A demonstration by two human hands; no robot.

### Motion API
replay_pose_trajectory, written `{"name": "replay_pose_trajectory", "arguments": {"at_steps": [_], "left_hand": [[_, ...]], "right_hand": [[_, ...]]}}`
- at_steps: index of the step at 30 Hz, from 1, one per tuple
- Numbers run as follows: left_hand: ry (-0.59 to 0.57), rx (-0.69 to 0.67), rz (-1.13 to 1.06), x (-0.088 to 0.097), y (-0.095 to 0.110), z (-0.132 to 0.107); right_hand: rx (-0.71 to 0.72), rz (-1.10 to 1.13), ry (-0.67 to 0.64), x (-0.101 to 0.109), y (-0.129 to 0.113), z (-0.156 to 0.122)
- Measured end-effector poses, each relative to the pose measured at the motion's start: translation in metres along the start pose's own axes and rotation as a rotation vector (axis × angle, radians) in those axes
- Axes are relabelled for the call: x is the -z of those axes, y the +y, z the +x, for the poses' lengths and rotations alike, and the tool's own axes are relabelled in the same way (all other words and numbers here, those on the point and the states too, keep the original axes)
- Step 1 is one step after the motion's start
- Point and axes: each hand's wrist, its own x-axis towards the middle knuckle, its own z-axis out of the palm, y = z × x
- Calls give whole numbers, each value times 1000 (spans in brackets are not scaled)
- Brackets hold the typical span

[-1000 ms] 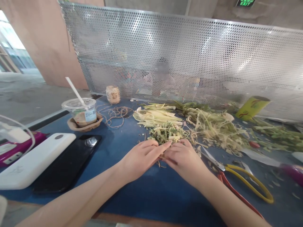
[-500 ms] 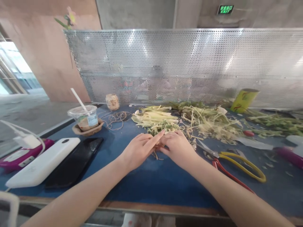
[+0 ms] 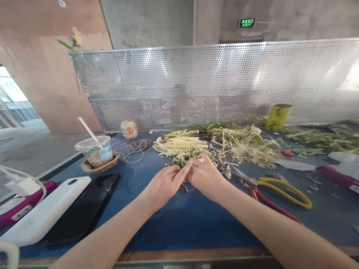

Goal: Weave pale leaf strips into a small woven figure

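My left hand [image 3: 165, 185] and my right hand [image 3: 206, 177] meet at the middle of the blue table, fingertips pressed together. What they pinch is mostly hidden; thin brown strands [image 3: 187, 188] stick out below the fingers. Right beyond the fingertips lies a small heap of green and cream plant bits [image 3: 185, 156]. Behind that, a row of pale yellow-green stalks or husks [image 3: 181, 142] is laid side by side. To the right of my right hand, scissors [image 3: 254, 182] with one yellow and one red handle rest on the table, blades partly apart.
At left are a lidded cup [image 3: 97, 153] with straw, loose twine [image 3: 137, 149], a black phone [image 3: 84, 209], a white power bank [image 3: 47, 209] and a purple power strip [image 3: 19, 205]. Dry plant scraps [image 3: 244, 145] and a yellow tube [image 3: 278, 117] sit right, before a perforated metal screen [image 3: 179, 82].
The view has shifted, so the table items sit lower and a little to the left. My right hand's fingers have curled in more, and both hands remain together.
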Motion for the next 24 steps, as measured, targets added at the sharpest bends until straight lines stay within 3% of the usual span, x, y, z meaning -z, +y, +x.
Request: {"name": "replay_pose_trajectory", "arguments": {"at_steps": [5,11,17,22,24], "left_hand": [[-10,30,-17,3,0,-1],[-96,95,-31,-6,1,-2],[-54,112,-50,-5,2,0],[-1,167,-92,2,2,1],[7,193,-122,4,3,0]], "right_hand": [[30,-136,126,-3,-4,1],[11,-159,88,-14,-4,1],[-4,-167,126,-11,-6,0],[23,-192,401,-10,-7,-1],[37,-168,443,-9,-6,-2]]}}
